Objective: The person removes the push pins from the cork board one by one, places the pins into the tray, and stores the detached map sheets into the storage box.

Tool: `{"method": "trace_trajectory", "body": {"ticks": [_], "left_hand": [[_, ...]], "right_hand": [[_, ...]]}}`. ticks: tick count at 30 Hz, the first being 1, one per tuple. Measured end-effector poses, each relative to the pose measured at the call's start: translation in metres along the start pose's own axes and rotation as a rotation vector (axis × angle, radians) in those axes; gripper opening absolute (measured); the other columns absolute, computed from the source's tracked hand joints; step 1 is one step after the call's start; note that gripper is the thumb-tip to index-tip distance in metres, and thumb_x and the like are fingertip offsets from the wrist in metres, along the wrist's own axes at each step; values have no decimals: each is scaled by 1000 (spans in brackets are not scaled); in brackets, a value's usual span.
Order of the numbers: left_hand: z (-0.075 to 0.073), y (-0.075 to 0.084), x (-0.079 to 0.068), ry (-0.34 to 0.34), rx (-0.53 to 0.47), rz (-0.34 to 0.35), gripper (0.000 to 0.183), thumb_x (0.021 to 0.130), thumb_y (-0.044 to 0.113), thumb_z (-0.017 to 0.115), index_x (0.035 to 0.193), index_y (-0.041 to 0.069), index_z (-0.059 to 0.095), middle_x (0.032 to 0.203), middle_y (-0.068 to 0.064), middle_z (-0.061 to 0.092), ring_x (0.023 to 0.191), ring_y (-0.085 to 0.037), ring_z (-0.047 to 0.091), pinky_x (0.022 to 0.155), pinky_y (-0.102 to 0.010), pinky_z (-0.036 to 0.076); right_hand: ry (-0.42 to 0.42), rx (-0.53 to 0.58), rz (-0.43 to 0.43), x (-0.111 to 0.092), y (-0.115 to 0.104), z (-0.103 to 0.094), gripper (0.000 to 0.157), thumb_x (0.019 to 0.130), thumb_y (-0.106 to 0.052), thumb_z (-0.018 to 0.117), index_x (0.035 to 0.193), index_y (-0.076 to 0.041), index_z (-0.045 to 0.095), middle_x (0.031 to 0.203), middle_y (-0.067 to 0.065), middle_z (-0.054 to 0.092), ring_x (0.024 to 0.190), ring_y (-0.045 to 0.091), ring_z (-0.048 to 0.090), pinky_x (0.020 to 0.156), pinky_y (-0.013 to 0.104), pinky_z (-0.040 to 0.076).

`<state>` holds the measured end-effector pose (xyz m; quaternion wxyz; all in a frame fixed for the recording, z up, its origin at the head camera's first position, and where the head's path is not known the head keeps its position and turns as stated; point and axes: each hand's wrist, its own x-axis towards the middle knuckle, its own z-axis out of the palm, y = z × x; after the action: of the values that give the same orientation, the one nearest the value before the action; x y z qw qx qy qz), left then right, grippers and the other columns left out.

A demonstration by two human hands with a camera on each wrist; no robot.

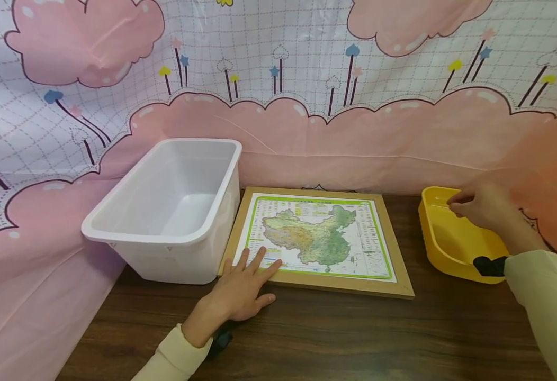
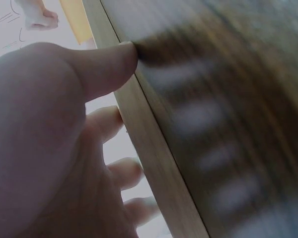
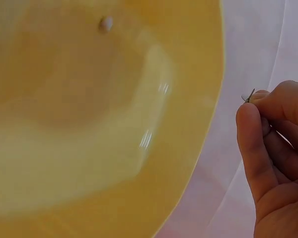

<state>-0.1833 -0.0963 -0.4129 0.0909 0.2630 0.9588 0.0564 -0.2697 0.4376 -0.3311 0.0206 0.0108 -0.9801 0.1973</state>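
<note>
The right hand [image 1: 490, 209] pinches a small tack-like piece [image 3: 248, 96] between thumb and finger, over the yellow tray [image 1: 459, 270] toward the worktop's [image 1: 335, 333] right end. So slight a hold could let the piece drop into the tray or onto the dark wood, where it would be hard to spot; if its tip is sharp, a careless turn could prick a finger. The left hand [image 1: 240, 291], fingers straight and spread, lies across the near left corner of the framed map [image 1: 307, 233]; a sideways push there could skew it. A small pale piece [image 3: 106, 24] lies in the yellow tray, whose raised wall stands between the right hand and the framed map. The white tub [image 1: 178, 262] crowds the framed map's left edge; patterned cloth [image 1: 278, 137] hangs along the worktop's back edge.
</note>
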Motion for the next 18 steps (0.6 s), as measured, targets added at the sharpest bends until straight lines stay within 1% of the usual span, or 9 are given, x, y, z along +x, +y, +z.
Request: {"method": "trace_trajectory", "body": {"ticks": [5,7,13,15,18], "left_hand": [[-1,1,-1,6,0,2,69,99,51,52,158,35,21,167,-10,10,151,-45,11,112,-72,17],[-1,1,-2,8,1,1,69,99,51,52,158,35,22,167,-10,10,151,-45,11,112,-72,17],[-1,1,-2,15,5,6,69,99,51,53,158,35,22,167,-11,11,151,-46,12,112,-72,18],[-1,1,-2,17,6,10,69,99,51,53,158,35,22,167,-11,11,151,-46,12,112,-72,18],[-1,1,-1,17,8,12,69,99,51,53,158,35,22,167,-11,11,150,-46,13,112,-72,19]], "right_hand": [[-2,-21,35,-10,14,-5,35,94,-27,68,110,3,73,87,15,75,73,23,66,58,30,50],[-3,-35,43,-11,16,-5,36,94,-30,68,110,2,73,86,13,75,72,21,65,58,30,49],[-17,-52,55,-11,21,-3,36,94,-31,68,110,0,74,85,11,76,72,20,64,57,31,48],[-24,-57,64,-11,22,-2,36,94,-32,68,110,-1,74,85,10,76,72,20,64,59,31,45],[-35,-54,55,-10,23,1,34,95,-30,67,109,0,74,85,10,76,73,21,65,59,32,46]]}}
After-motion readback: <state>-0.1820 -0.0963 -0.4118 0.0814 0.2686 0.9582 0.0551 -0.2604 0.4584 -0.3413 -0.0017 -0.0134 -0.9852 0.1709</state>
